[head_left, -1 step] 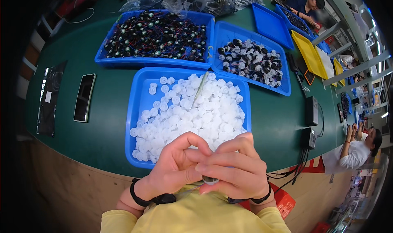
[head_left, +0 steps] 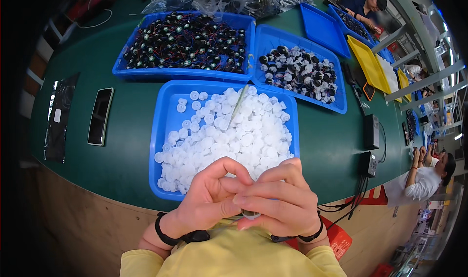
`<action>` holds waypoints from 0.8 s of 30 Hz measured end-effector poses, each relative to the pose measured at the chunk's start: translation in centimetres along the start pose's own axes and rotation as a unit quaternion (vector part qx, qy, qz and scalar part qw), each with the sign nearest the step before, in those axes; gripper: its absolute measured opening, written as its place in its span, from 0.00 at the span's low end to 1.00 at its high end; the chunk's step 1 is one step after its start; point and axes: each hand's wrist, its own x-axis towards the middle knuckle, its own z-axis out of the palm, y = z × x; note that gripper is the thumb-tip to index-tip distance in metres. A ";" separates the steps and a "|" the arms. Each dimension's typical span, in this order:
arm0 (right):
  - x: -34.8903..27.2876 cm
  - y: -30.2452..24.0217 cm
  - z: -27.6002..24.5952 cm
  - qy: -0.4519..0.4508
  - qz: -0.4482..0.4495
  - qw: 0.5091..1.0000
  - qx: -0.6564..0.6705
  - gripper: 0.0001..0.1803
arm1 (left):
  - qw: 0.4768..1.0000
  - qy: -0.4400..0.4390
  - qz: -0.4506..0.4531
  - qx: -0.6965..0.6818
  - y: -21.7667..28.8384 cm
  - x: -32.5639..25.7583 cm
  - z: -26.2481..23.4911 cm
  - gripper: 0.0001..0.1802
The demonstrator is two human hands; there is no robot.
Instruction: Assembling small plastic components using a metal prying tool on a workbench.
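Note:
My left hand and my right hand are pressed together close to my chest, at the near edge of the green table. Their fingertips pinch a small round greyish part, mostly hidden by the fingers. Both wrists wear black bands. Just beyond the hands stands a blue tray heaped with several white round plastic pieces. A thin pale green stick lies on the heap.
Behind are a blue tray of black wired parts, a blue tray of black and white round parts, a bare blue tray and a yellow tray. A dark flat slab lies left. Black boxes and other people are right.

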 end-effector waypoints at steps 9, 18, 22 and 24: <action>0.3 4.3 -2.3 0.061 0.094 0.993 -0.030 0.17 | 0.864 0.185 0.121 0.453 3.8 -1.5 -1.8 0.12; 3.3 18.1 -8.9 -0.009 0.117 0.926 -0.360 0.10 | 0.459 0.221 0.093 0.855 9.1 1.8 -9.7 0.11; 4.9 21.0 -9.3 -0.134 0.127 0.867 -0.462 0.25 | 0.393 0.206 0.039 0.895 8.8 5.0 -11.7 0.12; 6.8 20.2 -8.0 -0.131 0.091 0.841 -0.517 0.27 | 0.378 0.214 0.044 0.900 8.5 5.4 -12.4 0.13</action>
